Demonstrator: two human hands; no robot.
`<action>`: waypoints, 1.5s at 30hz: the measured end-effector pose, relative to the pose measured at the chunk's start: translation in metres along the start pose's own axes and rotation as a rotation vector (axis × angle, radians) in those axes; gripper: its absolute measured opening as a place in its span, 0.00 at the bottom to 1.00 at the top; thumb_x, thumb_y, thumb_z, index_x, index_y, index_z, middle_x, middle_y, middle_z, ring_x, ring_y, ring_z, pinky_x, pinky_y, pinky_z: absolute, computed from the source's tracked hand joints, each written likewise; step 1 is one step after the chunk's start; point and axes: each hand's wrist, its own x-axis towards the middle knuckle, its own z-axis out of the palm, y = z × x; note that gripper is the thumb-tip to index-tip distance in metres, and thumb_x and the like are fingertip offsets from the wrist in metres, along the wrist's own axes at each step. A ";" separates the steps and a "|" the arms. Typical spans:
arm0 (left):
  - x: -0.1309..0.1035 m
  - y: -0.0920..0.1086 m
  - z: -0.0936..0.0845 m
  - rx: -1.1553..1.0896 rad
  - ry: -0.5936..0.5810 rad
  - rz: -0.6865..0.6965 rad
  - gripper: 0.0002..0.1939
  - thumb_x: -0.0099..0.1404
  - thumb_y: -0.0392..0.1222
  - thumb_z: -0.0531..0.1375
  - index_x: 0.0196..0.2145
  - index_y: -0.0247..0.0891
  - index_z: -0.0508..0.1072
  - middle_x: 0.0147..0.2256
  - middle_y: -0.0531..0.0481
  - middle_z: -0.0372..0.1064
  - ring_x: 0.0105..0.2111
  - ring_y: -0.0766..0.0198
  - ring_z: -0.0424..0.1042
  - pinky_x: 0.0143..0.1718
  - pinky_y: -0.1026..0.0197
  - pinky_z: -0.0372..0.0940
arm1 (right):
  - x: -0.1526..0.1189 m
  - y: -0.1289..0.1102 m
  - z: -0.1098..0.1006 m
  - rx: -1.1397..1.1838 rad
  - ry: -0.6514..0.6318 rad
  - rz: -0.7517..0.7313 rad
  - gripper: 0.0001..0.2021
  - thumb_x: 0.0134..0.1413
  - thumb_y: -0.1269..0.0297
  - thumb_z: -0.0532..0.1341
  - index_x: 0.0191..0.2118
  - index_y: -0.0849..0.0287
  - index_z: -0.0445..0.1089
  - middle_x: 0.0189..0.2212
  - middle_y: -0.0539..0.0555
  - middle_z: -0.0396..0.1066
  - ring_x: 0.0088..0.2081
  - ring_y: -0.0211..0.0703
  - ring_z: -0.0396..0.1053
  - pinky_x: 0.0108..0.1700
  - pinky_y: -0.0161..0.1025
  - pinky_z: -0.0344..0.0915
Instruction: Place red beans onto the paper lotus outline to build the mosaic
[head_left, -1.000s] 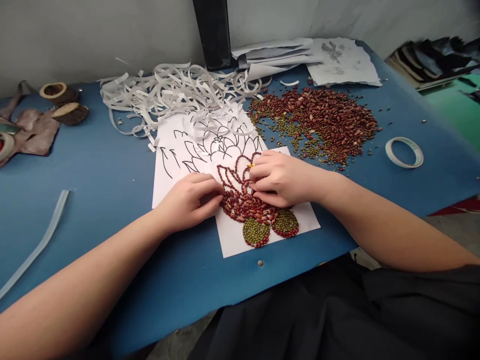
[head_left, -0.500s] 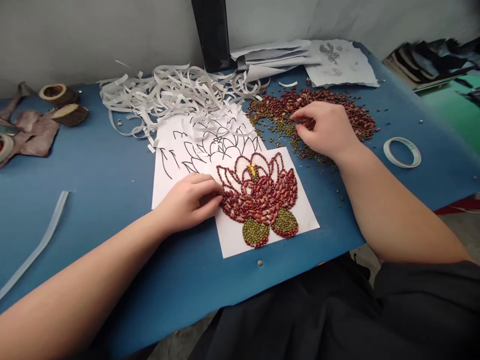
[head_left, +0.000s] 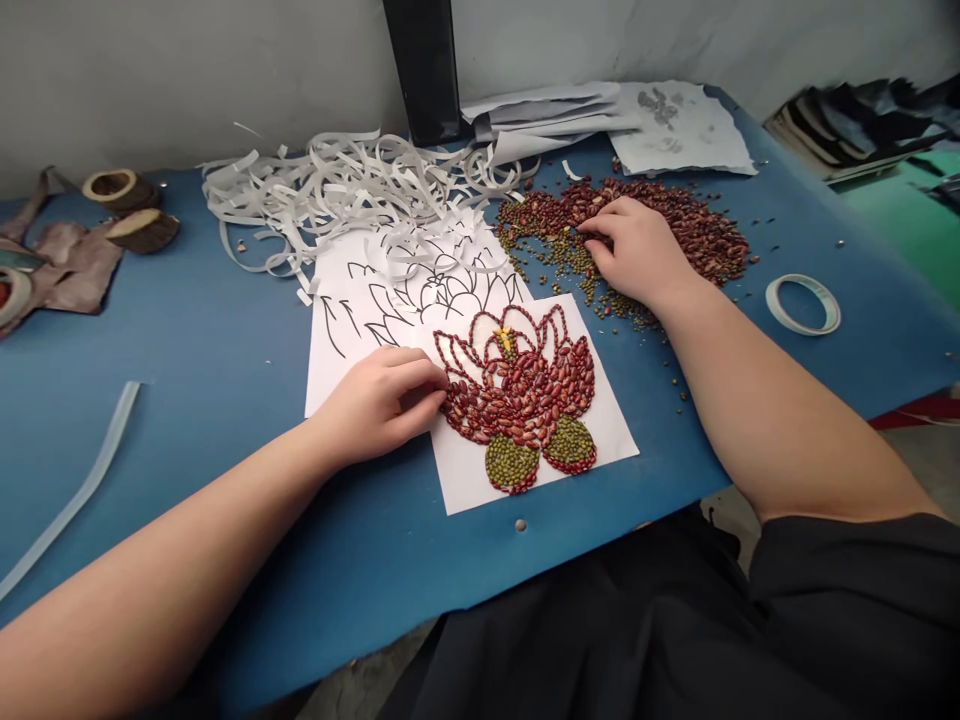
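A white card [head_left: 607,420] bears a flower of red beans [head_left: 525,400] with two round green parts at its base and a little yellow near its top. My left hand [head_left: 390,400] rests at the card's left edge, thumb and fingertips closed together against the beans there; what they hold, if anything, is hidden. My right hand [head_left: 634,250] is over the loose pile of red and green beans [head_left: 705,235], its fingertips down among them and drawn together. Whatever is between those fingertips is too small to make out.
Behind the card lies a sheet with line drawings [head_left: 337,345], partly under curled paper strips [head_left: 337,185]. A tape roll [head_left: 804,304] is at the right. Wood pieces [head_left: 142,230] sit at the back left, papers [head_left: 675,130] at the back right. A pale strip [head_left: 90,480] lies left.
My right hand has shifted slightly left within the bean pile, and its fingers have drawn closer together. A small paper strip behind the pile has turned and moved a little. My left hand has stayed in place.
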 end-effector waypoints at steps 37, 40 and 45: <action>0.000 0.000 0.001 0.000 0.034 0.036 0.08 0.73 0.36 0.57 0.40 0.36 0.77 0.34 0.49 0.74 0.34 0.65 0.72 0.38 0.63 0.66 | -0.036 -0.151 -0.022 0.440 -0.402 -0.560 0.05 0.64 0.69 0.63 0.39 0.58 0.78 0.38 0.53 0.81 0.40 0.42 0.75 0.46 0.40 0.69; 0.000 -0.001 0.002 -0.002 0.036 0.041 0.08 0.73 0.36 0.57 0.40 0.36 0.77 0.34 0.49 0.74 0.34 0.64 0.72 0.38 0.63 0.66 | -0.040 -0.158 -0.016 0.382 -0.401 -0.660 0.05 0.66 0.70 0.62 0.40 0.59 0.78 0.36 0.53 0.80 0.39 0.42 0.73 0.47 0.42 0.67; 0.000 -0.002 0.002 -0.003 0.032 0.036 0.08 0.73 0.36 0.57 0.40 0.35 0.77 0.35 0.49 0.74 0.34 0.64 0.73 0.38 0.63 0.66 | -0.041 -0.156 -0.015 0.302 -0.360 -0.712 0.06 0.67 0.68 0.62 0.40 0.59 0.77 0.36 0.54 0.79 0.37 0.43 0.70 0.45 0.43 0.65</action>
